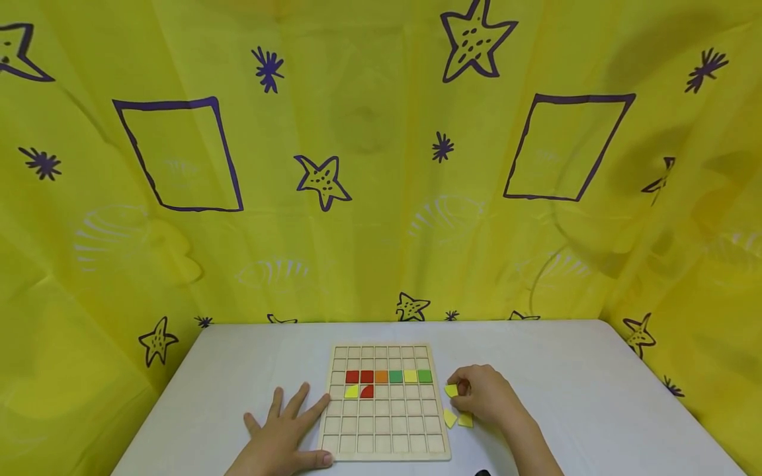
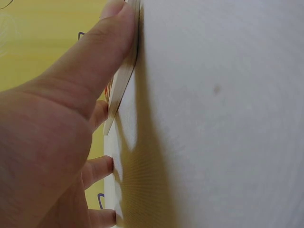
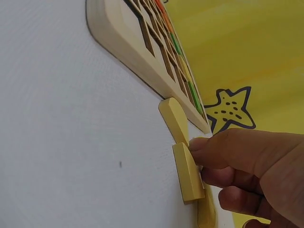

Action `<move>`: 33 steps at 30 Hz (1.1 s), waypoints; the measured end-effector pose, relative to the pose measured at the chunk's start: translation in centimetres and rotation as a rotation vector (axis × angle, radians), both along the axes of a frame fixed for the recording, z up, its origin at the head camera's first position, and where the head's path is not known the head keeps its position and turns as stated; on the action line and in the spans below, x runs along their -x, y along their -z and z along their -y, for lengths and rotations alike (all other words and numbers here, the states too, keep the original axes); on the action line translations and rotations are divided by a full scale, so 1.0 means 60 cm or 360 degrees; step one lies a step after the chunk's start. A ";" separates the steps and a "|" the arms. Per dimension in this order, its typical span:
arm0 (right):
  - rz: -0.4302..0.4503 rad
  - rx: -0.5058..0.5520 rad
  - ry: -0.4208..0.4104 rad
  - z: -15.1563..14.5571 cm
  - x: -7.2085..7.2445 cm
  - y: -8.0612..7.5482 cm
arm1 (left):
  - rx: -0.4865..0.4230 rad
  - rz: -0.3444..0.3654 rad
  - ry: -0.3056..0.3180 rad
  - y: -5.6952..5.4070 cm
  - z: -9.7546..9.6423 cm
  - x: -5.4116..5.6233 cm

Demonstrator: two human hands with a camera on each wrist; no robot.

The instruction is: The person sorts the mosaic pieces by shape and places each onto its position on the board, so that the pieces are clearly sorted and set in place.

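My left hand (image 1: 280, 436) lies with fingers spread at the left side of a wooden grid board (image 1: 383, 447). Its thumb (image 2: 102, 45) rests at the board's near corner, and the index fingertip touches the left edge. Beside the right edge, my right hand (image 1: 488, 395) pinches a yellow quarter-round tile (image 1: 451, 391) between thumb and fingers. Close by lie loose yellow tiles, one with a curved edge (image 1: 449, 418) and another (image 1: 465, 420) partly under the hand. In the right wrist view the thumb hides most of the pinched tile, behind a thick yellow tile (image 3: 188, 173).
The board holds a row of red, orange, green and yellow tiles (image 1: 411, 376). Below are a yellow-and-white tile (image 1: 352, 391) and a red one (image 1: 366, 391). A white table (image 1: 238, 357) meets a yellow patterned curtain (image 1: 369, 264). A small black object (image 1: 483, 473) shows at the bottom edge.
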State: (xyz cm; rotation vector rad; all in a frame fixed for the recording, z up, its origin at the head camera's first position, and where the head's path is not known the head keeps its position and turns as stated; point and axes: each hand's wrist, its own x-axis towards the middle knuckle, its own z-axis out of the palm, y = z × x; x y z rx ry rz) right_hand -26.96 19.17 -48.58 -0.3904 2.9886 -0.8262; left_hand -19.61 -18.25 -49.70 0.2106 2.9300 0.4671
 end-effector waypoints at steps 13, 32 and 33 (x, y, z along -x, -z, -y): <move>-0.0039 -0.0111 0.0075 0.007 -0.001 -0.006 | -0.0005 0.0020 -0.0005 -0.004 -0.002 0.001; -0.0125 -0.0009 0.0059 0.025 0.003 -0.003 | -0.0005 -0.0020 -0.0001 -0.004 -0.002 -0.003; -0.0127 -0.0008 0.0053 0.026 0.003 -0.003 | -0.0004 -0.0019 -0.0002 -0.004 -0.002 -0.003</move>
